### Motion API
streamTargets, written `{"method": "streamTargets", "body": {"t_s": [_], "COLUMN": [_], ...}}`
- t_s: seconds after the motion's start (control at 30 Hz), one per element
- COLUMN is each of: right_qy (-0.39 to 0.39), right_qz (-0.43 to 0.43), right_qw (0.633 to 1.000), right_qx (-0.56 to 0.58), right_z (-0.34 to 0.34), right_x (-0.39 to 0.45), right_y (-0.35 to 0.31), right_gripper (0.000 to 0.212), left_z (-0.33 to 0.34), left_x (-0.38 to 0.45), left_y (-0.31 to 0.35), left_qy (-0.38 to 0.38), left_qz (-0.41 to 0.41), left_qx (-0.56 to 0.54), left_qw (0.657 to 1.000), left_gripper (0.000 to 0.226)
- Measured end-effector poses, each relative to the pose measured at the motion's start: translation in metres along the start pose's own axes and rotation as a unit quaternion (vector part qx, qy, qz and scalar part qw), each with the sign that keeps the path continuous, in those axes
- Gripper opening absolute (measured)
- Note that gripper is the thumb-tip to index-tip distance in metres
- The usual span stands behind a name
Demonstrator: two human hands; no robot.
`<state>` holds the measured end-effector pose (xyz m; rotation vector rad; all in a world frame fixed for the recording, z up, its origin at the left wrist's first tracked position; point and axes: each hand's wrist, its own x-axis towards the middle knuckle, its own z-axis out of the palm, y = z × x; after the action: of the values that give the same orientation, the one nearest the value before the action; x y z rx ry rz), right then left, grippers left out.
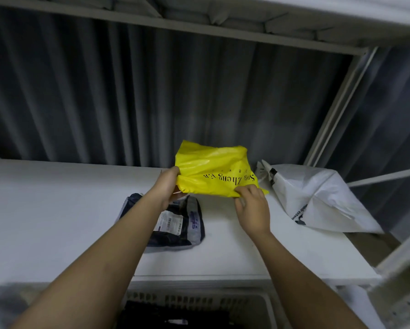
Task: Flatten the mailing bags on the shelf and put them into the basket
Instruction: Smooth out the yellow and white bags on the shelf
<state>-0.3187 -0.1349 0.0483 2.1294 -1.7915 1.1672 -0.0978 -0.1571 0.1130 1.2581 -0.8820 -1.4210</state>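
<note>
- We hold the yellow bag (213,169) up above the white shelf (56,210), with our left hand (167,186) gripping its left edge and our right hand (252,207) pinching its near right corner between thumb and fingers.
- A grip at two opposite edges lets us pull the plastic taut, which we judge is the way to get the creases out before it goes down flat.
- The dark bag (178,224) lies crumpled on the shelf under our left wrist, and the white bag (318,198) sits puffed up at the right end (both look unflattened).
- The basket (258,302) waits just below the shelf's front edge, with something dark already inside, so a finished bag only has to drop a short way.
- Behind the shelf hangs a grey pleated curtain (128,91), and another shelf board (199,24) runs overhead.
</note>
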Motion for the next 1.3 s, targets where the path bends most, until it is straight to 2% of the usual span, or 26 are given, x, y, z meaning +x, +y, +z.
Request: {"method": "streamTargets", "body": {"t_s": [0.1,0.23,0.33,0.43,0.57,0.67,0.73,0.77,0.83,0.9,0.97,1.0,1.07,1.17,1.23,1.3], "right_qy": [0.011,0.004,-0.014,-0.086,-0.254,-0.344,-0.352,-0.299,-0.12,0.034,0.11,0.119,0.069,-0.094,-0.184,-0.22], "right_qz": [-0.015,-0.06,-0.063,-0.043,-0.009,0.004,0.073,0.114,0.165,0.174,0.195,0.212,0.232,0.229,0.25,0.289], "right_qw": [1.0,0.996,0.995,0.99,0.961,0.937,0.932,0.942,0.966,0.974,0.966,0.961,0.962,0.964,0.941,0.912], "right_qx": [-0.019,-0.058,-0.079,-0.1,-0.111,-0.053,0.043,0.099,0.158,0.143,0.131,0.133,0.126,0.093,0.132,0.189], "right_z": [-0.012,-0.023,-0.024,-0.018,-0.009,-0.004,-0.002,-0.003,-0.004,-0.006,-0.008,-0.009,-0.008,-0.003,0.0,0.002], "right_x": [-0.001,-0.011,-0.025,-0.046,-0.074,-0.087,-0.091,-0.091,-0.086,-0.074,-0.06,-0.052,-0.036,-0.012,0.002,0.014], "right_y": [0.002,0.003,0.011,0.019,0.017,0.019,0.017,0.014,0.011,0.011,0.014,0.016,0.024,0.042,0.05,0.052], "right_gripper": [0.017,0.008,0.006,0.015,0.009,0.016,0.018,0.021,0.023,0.02,0.018,0.021,0.026,0.037,0.045,0.045], "left_z": [-0.004,-0.009,-0.013,-0.019,-0.023,-0.029,-0.029,-0.028,-0.023,-0.018,-0.013,-0.011,-0.003,0.012,0.022,0.029], "left_x": [-0.011,-0.021,-0.027,-0.029,-0.029,-0.027,-0.026,-0.027,-0.028,-0.026,-0.019,-0.016,-0.009,0.004,0.014,0.025], "left_y": [-0.004,-0.013,-0.032,-0.061,-0.092,-0.108,-0.113,-0.114,-0.115,-0.113,-0.11,-0.108,-0.106,-0.108,-0.109,-0.109], "left_qy": [-0.018,0.004,-0.051,-0.124,-0.103,-0.086,-0.064,-0.052,-0.029,-0.012,-0.005,-0.008,-0.018,-0.033,-0.037,-0.028], "left_qz": [-0.003,-0.018,-0.031,-0.011,0.041,0.034,0.021,0.017,0.025,0.053,0.082,0.091,0.097,0.088,0.081,0.086], "left_qx": [0.027,0.092,0.17,0.33,0.493,0.589,0.632,0.638,0.626,0.591,0.546,0.522,0.495,0.488,0.477,0.462], "left_qw": [0.999,0.996,0.984,0.936,0.863,0.803,0.772,0.768,0.779,0.805,0.834,0.848,0.863,0.868,0.874,0.882], "left_gripper": [0.024,0.034,0.031,0.037,0.052,0.051,0.049,0.052,0.063,0.069,0.068,0.065,0.057,0.059,0.066,0.072]}}
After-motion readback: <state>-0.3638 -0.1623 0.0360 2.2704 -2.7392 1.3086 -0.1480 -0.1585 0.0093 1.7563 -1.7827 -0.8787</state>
